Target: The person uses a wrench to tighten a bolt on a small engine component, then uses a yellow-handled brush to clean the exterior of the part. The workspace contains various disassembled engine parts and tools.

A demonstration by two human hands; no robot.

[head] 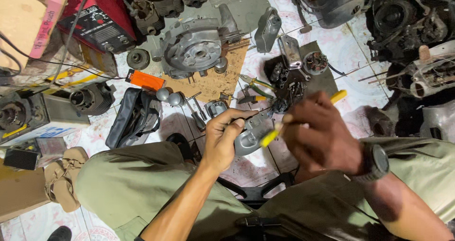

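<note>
Patterned floor tiles (348,49) are serving as the workbench, crowded with engine parts; a grey engine casing (193,46) is lying on a sheet of cardboard (215,82), pliers (254,84) and loose bolts are sitting just beyond the hands, and a red welding machine (97,20) is standing at the far left. The left hand (222,137) is gripping a small grey metal cover (251,133), fingers clamped around its edge, steadying it above the lap; the right hand (320,134) (blurred) is closing its fingers on a yellow-handled tool (272,135), angling the tool against the cover.
</note>
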